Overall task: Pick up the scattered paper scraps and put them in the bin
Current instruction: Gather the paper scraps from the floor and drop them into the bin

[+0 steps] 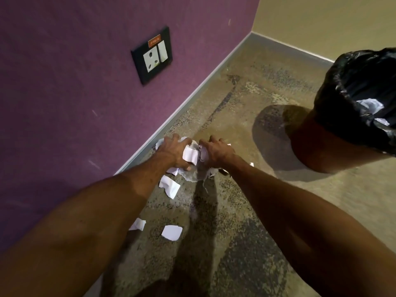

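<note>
Head view: left hand [172, 152] and right hand [217, 152] squeeze a heap of paper scraps [190, 156] on the floor [246, 99], and loosely held pieces may spill before reaching the bin [334, 93].

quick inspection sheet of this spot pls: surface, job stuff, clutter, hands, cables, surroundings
surface: mottled carpet floor, with worn patches.
job's things: pile of scraps by the skirting; a few loose scraps nearer the person; bin with a black liner on the right, paper already inside.
clutter: nothing seen beyond the scraps.
hands: left hand and right hand are both on the pile, fingers curled round scraps.
cables: nothing seen.
surroundings: purple wall with a socket; cream wall behind the bin.
</note>
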`<state>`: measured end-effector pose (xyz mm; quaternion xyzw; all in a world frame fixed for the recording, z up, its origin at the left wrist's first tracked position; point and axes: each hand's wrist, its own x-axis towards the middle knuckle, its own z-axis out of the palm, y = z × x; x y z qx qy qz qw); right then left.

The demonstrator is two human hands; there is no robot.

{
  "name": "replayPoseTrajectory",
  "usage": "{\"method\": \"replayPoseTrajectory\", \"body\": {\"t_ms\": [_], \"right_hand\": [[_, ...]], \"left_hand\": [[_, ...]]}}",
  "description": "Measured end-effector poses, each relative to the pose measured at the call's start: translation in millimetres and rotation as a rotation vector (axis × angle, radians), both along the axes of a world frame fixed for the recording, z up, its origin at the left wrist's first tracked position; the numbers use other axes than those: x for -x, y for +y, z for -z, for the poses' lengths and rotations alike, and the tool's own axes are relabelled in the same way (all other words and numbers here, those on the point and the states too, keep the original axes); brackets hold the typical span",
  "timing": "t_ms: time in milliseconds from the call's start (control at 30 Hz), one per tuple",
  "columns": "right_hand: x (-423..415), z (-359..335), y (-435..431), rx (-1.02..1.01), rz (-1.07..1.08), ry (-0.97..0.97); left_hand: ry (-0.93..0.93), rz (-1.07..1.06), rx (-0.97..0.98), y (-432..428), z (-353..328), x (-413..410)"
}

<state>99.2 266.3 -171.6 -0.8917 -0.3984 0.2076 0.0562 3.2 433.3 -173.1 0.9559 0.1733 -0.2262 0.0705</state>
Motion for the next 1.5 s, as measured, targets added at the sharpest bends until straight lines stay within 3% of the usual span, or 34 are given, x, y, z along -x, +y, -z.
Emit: {"method": "replayPoseTrajectory", "body": {"t_ms": [233, 400, 667, 900, 1200, 1500], "right_hand": [[-2.3, -13.6, -15.3, -0.069, 0.085, 0.132], [-16.4, -31.7, -35.5, -0.113, 0.151, 0.147], [-29.5, -75.7, -57.2, -0.219, 0.272, 0.177], [-27.3, -127.4, -71.5, -0.290, 0.267, 0.111], [-29.2, -224.2, -113.9, -0.375, 0.295, 0.137], [-92.7, -325.4, -214.0, -0.483, 0.415, 0.112]], "left_hand": [[-0.159, -0.096, 0.107, -9.9, -4.3, -5.9], [-0.169, -0.106, 0.160, -4.2, -16.3, 2.1], [-0.285, -0.133, 0.134, -1.8, -83.0, 5.8], [-0.373, -0.036, 0.121, -12.2, -136.8, 8.9], [-0.471, -0.006, 0.209, -73.0, -191.7, -18.6], [-0.485, 0.144, 0.238, -173.5, -272.0, -105.5]]}}
